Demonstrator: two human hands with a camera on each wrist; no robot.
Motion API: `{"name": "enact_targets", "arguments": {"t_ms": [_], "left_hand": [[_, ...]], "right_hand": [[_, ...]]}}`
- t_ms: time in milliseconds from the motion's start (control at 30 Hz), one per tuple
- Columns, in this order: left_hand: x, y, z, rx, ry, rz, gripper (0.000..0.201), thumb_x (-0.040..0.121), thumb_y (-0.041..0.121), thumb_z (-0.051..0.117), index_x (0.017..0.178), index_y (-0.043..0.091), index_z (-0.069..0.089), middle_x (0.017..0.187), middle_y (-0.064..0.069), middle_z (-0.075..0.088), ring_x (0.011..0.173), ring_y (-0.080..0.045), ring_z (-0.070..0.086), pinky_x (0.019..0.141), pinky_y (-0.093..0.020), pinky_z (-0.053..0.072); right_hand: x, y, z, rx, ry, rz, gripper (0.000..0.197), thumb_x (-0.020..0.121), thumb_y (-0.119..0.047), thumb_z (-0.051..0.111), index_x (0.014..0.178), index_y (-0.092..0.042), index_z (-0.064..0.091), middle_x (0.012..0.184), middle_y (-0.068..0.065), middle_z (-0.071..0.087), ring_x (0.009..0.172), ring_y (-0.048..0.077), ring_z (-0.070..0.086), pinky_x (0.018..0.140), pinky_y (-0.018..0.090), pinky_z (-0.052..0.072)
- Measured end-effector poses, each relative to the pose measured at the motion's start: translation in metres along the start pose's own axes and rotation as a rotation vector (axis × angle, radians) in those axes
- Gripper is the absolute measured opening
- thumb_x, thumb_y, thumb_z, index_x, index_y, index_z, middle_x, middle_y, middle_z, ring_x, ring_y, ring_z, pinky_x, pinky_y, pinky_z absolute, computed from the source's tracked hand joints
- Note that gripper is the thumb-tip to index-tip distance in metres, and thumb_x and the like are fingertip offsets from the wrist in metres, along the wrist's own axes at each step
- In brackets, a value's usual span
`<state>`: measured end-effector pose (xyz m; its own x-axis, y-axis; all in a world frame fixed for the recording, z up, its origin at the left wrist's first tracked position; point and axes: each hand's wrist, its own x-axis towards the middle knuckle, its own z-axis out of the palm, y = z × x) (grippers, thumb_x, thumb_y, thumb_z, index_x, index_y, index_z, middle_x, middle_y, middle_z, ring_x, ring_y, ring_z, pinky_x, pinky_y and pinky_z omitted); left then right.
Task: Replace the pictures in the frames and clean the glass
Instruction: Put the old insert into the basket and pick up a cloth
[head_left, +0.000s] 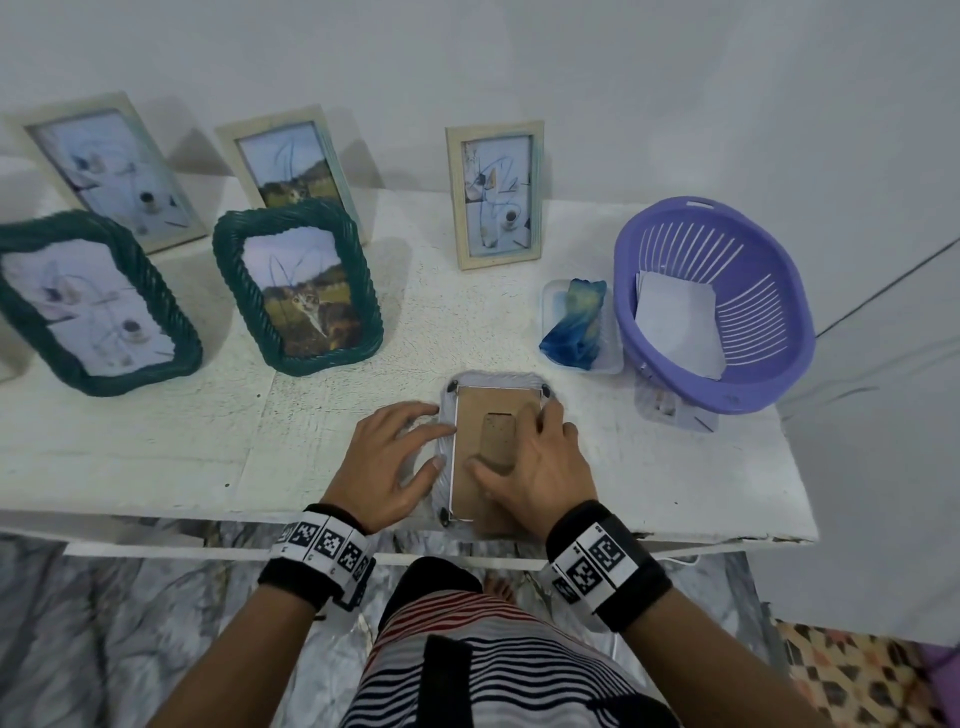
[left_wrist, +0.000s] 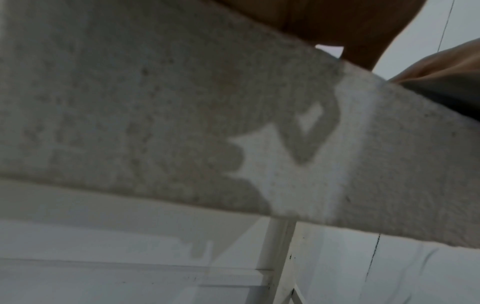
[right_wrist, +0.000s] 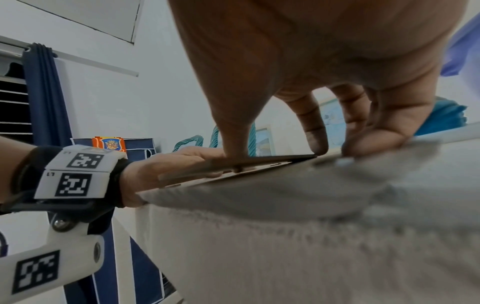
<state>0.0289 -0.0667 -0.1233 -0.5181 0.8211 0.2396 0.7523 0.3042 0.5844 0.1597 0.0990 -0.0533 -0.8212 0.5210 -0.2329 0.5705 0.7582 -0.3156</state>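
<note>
Face down at the near edge of the white table (head_left: 156, 457): a pale grey frame (head_left: 493, 378), its brown cardboard backing (head_left: 470, 415) up, with a folded cardboard stand (head_left: 498, 436) lying on the backing. Small dark turn clips at the frame's corners (one near the upper left, one upper right, one at the lower left).

Left hand (head_left: 387, 462) flat on the frame's left border, fingers straight and spread, pressing down and gripping nothing. Right hand (head_left: 540, 467) over the right half of the backing, thumb tip down beside the foot of the stand, fingertips (right_wrist: 318, 142) bent onto the backing and the frame's right border; resting or pressing there, with nothing clearly enclosed, though whether the thumb is pinching the stand cannot be told. Seen from the right wrist, the stand raised a little off the backing at a shallow angle.

Standing upright further back: two green rope-textured frames (head_left: 298, 286), one with a cat picture, one with a pale coffee-cup picture; behind them three cream wooden frames (head_left: 496, 195).

To the right of the face-down frame, a clear shallow tray (head_left: 615, 358) holding a crumpled blue cloth (head_left: 574, 325). Just beside it, a purple slotted basket (head_left: 769, 364) with white sheets of paper (head_left: 678, 322) inside.

Left wrist view mostly filled by the table's rough white surface and the hand's shadow.
</note>
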Motion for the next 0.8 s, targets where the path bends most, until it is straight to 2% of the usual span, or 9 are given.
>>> {"name": "enact_targets", "arguments": {"t_ms": [100, 200, 300, 367, 433, 533, 633, 733, 800], "left_hand": [[0.0, 0.001, 0.0, 0.0, 0.002, 0.004, 0.035, 0.094, 0.045, 0.049, 0.123, 0.031, 0.065, 0.134, 0.007, 0.054, 0.127, -0.016, 0.046, 0.101, -0.047, 0.038], [0.0, 0.004, -0.001, 0.004, 0.001, 0.0, 0.037, 0.094, 0.045, 0.049, 0.126, 0.031, 0.063, 0.136, 0.006, 0.053, 0.127, -0.017, 0.046, 0.1, -0.05, 0.038], [0.0, 0.006, -0.003, 0.023, -0.011, 0.023, 0.043, 0.096, 0.043, 0.048, 0.138, 0.033, 0.054, 0.148, 0.003, 0.041, 0.13, -0.02, 0.043, 0.102, -0.049, 0.038], [0.0, 0.009, -0.004, 0.063, -0.038, 0.083, 0.045, 0.098, 0.037, 0.045, 0.143, 0.034, 0.049, 0.157, 0.001, 0.03, 0.137, -0.023, 0.036, 0.106, -0.046, 0.035], [0.0, 0.01, -0.003, 0.119, -0.077, 0.159, 0.045, 0.099, 0.032, 0.044, 0.144, 0.034, 0.048, 0.161, -0.002, 0.024, 0.142, -0.026, 0.031, 0.108, -0.047, 0.033], [-0.002, 0.011, -0.001, 0.188, -0.128, 0.225, 0.043, 0.099, 0.033, 0.045, 0.142, 0.034, 0.05, 0.162, -0.002, 0.023, 0.145, -0.027, 0.025, 0.109, -0.051, 0.032], [-0.004, 0.011, 0.0, 0.206, -0.152, 0.223, 0.044, 0.098, 0.044, 0.044, 0.14, 0.034, 0.051, 0.16, 0.002, 0.027, 0.145, -0.025, 0.025, 0.108, -0.051, 0.033], [-0.004, 0.013, 0.0, 0.207, -0.16, 0.201, 0.047, 0.096, 0.051, 0.045, 0.14, 0.034, 0.052, 0.157, 0.006, 0.033, 0.143, -0.023, 0.027, 0.107, -0.05, 0.034], [-0.004, 0.014, 0.0, 0.212, -0.164, 0.193, 0.048, 0.096, 0.053, 0.045, 0.139, 0.035, 0.052, 0.157, 0.006, 0.034, 0.143, -0.023, 0.028, 0.108, -0.05, 0.033]], "right_hand": [[0.001, 0.004, 0.0, 0.013, -0.014, -0.025, 0.08, 0.08, -0.069, 0.054, 0.13, -0.01, 0.036, 0.134, 0.016, 0.032, 0.109, 0.031, 0.042, 0.083, 0.038, 0.045], [0.001, 0.009, -0.001, 0.005, -0.014, -0.061, 0.075, 0.083, -0.068, 0.05, 0.128, -0.008, 0.042, 0.131, 0.015, 0.035, 0.108, 0.031, 0.045, 0.086, 0.036, 0.044], [0.001, 0.017, -0.006, -0.039, 0.025, -0.141, 0.048, 0.093, -0.05, 0.045, 0.113, -0.007, 0.055, 0.122, 0.013, 0.045, 0.101, 0.031, 0.049, 0.081, 0.037, 0.043], [0.002, 0.023, -0.01, -0.108, 0.051, -0.193, 0.035, 0.094, -0.036, 0.043, 0.107, -0.009, 0.06, 0.118, 0.012, 0.051, 0.096, 0.033, 0.049, 0.078, 0.039, 0.042], [0.001, 0.029, -0.012, -0.141, 0.033, -0.231, 0.037, 0.09, -0.03, 0.037, 0.109, -0.012, 0.063, 0.119, 0.009, 0.052, 0.094, 0.033, 0.049, 0.076, 0.04, 0.04], [-0.001, 0.042, -0.013, -0.101, -0.022, -0.293, 0.057, 0.081, -0.028, 0.023, 0.12, -0.015, 0.061, 0.121, 0.006, 0.052, 0.095, 0.033, 0.046, 0.079, 0.04, 0.042], [-0.006, 0.055, -0.011, 0.002, -0.018, -0.358, 0.05, 0.079, -0.019, 0.035, 0.12, -0.011, 0.061, 0.12, 0.006, 0.055, 0.093, 0.032, 0.046, 0.08, 0.047, 0.046], [-0.018, 0.07, -0.006, 0.098, 0.033, -0.435, 0.037, 0.084, -0.021, 0.039, 0.111, -0.01, 0.062, 0.12, 0.009, 0.055, 0.099, 0.03, 0.048, 0.083, 0.041, 0.047], [-0.03, 0.079, -0.004, 0.119, 0.1, -0.495, 0.022, 0.088, -0.02, 0.047, 0.102, -0.011, 0.062, 0.12, 0.011, 0.054, 0.103, 0.029, 0.048, 0.079, 0.038, 0.05]]}}
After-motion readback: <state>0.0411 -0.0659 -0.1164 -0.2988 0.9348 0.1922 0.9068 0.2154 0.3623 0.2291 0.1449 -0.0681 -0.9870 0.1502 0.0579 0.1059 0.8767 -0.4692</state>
